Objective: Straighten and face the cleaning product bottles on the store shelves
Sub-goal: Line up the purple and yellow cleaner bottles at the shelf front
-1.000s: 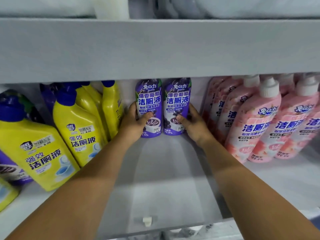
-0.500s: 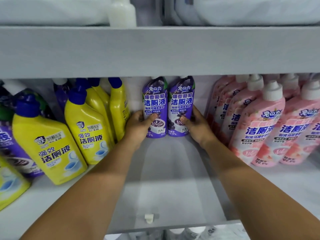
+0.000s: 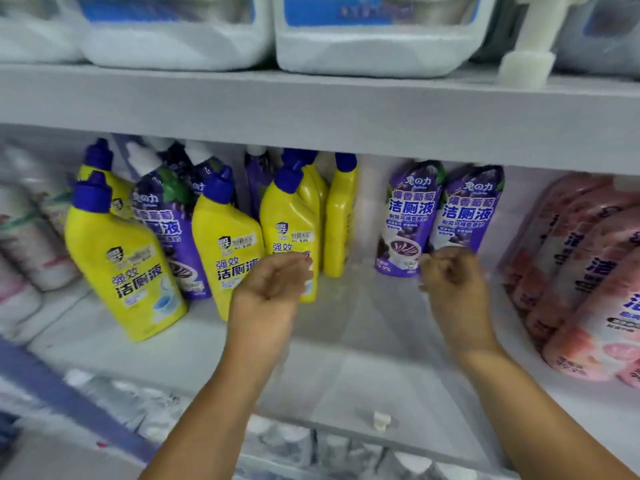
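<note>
Two purple toilet-cleaner bottles [image 3: 410,216] [image 3: 467,209] stand side by side at the back of the white shelf [image 3: 346,368], labels facing me. My left hand [image 3: 273,282] hovers in front of a yellow bottle [image 3: 287,223], fingers loosely curled, holding nothing. My right hand [image 3: 450,275] is curled into a loose fist just in front of the purple pair's bases and grips nothing. More yellow bottles [image 3: 117,258] [image 3: 225,244] with blue caps lean at the left, with another purple bottle [image 3: 173,220] between them.
Pink bottles [image 3: 588,271] crowd the right end of the shelf, leaning left. Large white jugs [image 3: 374,46] sit on the shelf above. White and pink packs [image 3: 27,244] fill the far left. A small white clip [image 3: 381,420] sits on the shelf's front edge.
Both hands have let go of the two purple bottles and pulled back toward me. The view has swung left, showing more yellow bottles.
</note>
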A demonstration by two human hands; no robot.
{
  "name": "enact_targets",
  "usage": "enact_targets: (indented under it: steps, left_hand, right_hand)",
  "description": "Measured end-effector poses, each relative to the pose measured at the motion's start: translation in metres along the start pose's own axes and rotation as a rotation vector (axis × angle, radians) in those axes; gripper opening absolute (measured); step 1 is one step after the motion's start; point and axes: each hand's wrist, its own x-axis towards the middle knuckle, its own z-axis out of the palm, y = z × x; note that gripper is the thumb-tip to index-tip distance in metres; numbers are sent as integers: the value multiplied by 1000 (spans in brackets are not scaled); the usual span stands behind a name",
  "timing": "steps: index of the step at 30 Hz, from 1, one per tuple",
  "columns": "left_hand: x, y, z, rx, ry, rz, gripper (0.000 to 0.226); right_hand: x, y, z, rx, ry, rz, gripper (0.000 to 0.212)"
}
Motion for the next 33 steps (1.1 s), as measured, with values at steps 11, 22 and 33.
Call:
enact_targets:
  steps: [11,22,33]
  left_hand:
    - [23,-28,-82,292,123,155,53]
    - [43,-43,-52,347,51,76,48]
    - [7,1,-114,292,350,318,27]
  right_hand:
    - [-27,-57,141,3,-402,34,36]
    - [-14,-55,91,-157,-233,-46,23]
    - [-35,-65,76,-190,62,-111,27]
